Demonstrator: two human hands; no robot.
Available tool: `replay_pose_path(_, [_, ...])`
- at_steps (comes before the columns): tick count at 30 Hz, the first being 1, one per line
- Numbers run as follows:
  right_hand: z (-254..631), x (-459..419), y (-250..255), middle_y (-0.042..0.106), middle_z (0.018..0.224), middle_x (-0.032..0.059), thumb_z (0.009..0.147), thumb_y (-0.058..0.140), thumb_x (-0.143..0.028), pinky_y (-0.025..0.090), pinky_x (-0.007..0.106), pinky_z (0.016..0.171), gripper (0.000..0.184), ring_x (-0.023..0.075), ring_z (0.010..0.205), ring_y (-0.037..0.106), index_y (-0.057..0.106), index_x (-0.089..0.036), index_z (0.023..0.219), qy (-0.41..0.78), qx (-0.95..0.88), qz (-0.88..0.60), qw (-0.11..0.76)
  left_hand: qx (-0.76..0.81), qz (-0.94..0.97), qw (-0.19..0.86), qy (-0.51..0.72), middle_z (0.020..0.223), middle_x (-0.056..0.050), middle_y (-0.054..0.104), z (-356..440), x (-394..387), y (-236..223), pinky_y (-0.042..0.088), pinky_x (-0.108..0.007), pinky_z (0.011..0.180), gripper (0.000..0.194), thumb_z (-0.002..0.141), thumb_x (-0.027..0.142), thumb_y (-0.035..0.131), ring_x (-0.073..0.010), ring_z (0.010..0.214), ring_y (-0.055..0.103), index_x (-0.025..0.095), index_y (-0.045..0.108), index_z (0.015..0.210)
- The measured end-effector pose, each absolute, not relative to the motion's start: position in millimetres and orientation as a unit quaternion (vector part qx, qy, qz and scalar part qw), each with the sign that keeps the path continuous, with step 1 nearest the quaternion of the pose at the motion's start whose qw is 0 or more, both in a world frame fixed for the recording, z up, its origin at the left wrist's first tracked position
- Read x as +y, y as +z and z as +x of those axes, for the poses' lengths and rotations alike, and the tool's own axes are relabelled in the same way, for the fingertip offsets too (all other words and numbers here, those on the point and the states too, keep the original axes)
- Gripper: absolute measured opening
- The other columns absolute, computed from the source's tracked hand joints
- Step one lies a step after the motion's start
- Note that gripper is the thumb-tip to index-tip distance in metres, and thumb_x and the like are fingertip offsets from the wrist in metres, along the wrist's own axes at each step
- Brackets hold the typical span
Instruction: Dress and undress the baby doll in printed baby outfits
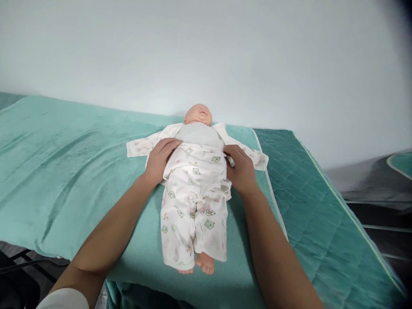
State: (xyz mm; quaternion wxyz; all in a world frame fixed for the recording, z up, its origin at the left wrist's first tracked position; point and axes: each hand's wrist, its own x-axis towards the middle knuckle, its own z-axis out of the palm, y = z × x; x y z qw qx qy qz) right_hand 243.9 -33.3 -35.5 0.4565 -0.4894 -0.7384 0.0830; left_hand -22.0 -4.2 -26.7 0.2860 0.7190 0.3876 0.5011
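A baby doll [198, 113] lies on its back, feet towards me, with its arms spread. It wears white trousers [195, 184] printed with green bears, pulled up high over a grey top [199, 134]. A matching white jacket [146, 145] lies open beneath it, its sleeves stretched to both sides. My left hand [162, 158] closes on the trouser waistband at the left, its thumb hidden. Across the waist, my right hand [240, 166] has its fingers curled at the waistband's right edge. Bare toes [205, 262] show below the trouser legs.
A smooth green blanket [80, 171] lies under the doll, over a darker quilted cover [309, 206] at the right. Behind the bed rises a pale wall [206, 56]. A metal frame [386, 228] and another green-covered surface [402, 164] are at the far right.
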Motion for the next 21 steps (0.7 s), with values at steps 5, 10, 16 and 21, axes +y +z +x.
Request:
replay_pose_path(5, [245.0,-24.7,-38.2,0.065,0.094,0.0063,0.089,0.047,-0.020,0.045,0.037,0.084,0.014,0.0237,0.092,0.059,0.061,-0.023,0.092,0.121,-0.728,-0.488,0.465,0.394,0.699,0.339,0.491,0.113,-0.004,0.071,-19.1,2.6,-20.4,0.040,-0.034,0.105,0.022,0.091,0.030,0.060,-0.0234,0.109,0.060,0.028,0.076,0.105])
replay_pose_path(10, [242.9,-15.3,-34.7,0.059,0.078,0.0030,0.088,0.049,-0.025,0.041,0.033,0.073,0.016,0.0196,0.078,0.053,0.055,-0.021,0.073,0.196,-0.720,-0.508,0.430,0.393,0.752,0.285,0.446,0.106,-0.006,0.069,-17.1,7.4,-13.3,0.041,-0.034,0.100,0.024,0.096,0.037,0.053,-0.0232,0.104,0.059,0.026,0.075,0.101])
replay_pose_path(16, [239.7,-18.3,-33.4,0.064,0.087,0.0023,0.096,0.050,-0.039,0.041,0.031,0.075,0.021,0.0198,0.083,0.056,0.063,-0.022,0.094,0.243,-0.695,-0.506,0.449,0.359,0.831,0.163,0.392,0.118,-0.008,0.062,-0.3,4.5,0.6,0.037,-0.037,0.104,0.020,0.094,0.039,0.059,-0.0250,0.114,0.052,0.024,0.068,0.104])
replay_pose_path(21, [238.0,-18.0,-38.9,0.065,0.091,0.0032,0.096,0.052,-0.047,0.043,0.031,0.076,0.028,0.0201,0.087,0.056,0.066,-0.023,0.097,0.274,-0.675,-0.509,0.459,0.379,0.832,0.173,0.367,0.106,-0.008,0.060,10.6,6.7,9.4,0.039,-0.034,0.089,0.015,0.096,0.032,0.053,-0.0235,0.098,0.053,0.021,0.059,0.089])
